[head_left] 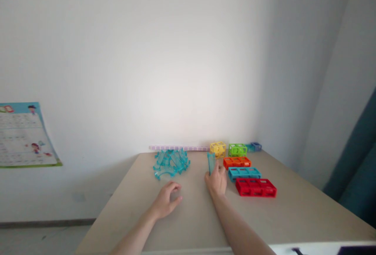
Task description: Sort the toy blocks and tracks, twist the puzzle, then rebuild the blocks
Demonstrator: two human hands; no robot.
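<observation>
My right hand [216, 181] rests on the beige table [293, 212] and pinches a flat clear teal piece [211, 162], held upright. Just right of it lie an orange block [236, 162], a teal block [244, 173] and a red block [255, 187], all open-framed. My left hand [166, 201] lies on the table with its fingers curled loosely and nothing in it. A pile of clear teal curved pieces [171, 162] sits beyond the left hand.
A yellow cube frame [217, 149], a green frame [237, 149] and a small blue frame [256, 146] stand along the wall. A pale purple strip [178, 148] lies at the table's far edge. A poster [23, 135] hangs at the left. A dark teal curtain [360, 176] hangs at the right.
</observation>
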